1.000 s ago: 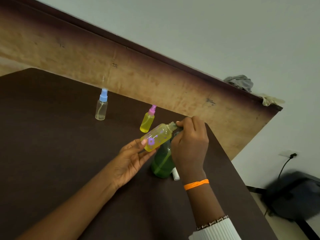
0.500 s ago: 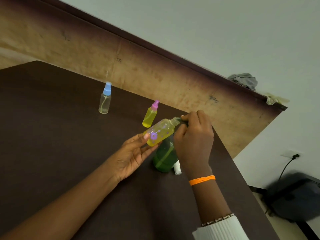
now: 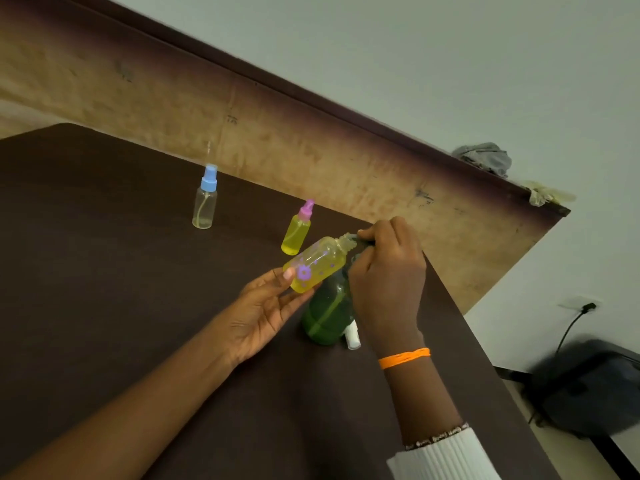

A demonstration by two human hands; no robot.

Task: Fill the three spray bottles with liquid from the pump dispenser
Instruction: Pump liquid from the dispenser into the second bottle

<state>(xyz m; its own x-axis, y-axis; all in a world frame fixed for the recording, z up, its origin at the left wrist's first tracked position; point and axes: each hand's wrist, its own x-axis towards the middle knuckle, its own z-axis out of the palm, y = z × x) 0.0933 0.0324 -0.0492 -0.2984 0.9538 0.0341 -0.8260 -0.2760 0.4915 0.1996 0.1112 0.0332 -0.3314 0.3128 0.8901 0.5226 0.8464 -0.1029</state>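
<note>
My left hand holds an uncapped yellow bottle with purple flowers by its base, tilted, its open neck at the spout of the green pump dispenser. My right hand curls over the dispenser's pump head, which it hides. A small yellow spray bottle with a pink top stands just behind. Farther left stands a clear spray bottle with a blue top, with only a little liquid at its bottom. A white spray cap lies beside the dispenser's base.
All of this sits on a dark brown table against a worn wooden back panel. The table's right edge runs close to my right arm. A dark bag sits on the floor to the right, below a wall socket with a cable.
The hands, bottle and dispenser keep the same hold. The view has shifted slightly, so everything sits a little farther right and higher in the frame.
</note>
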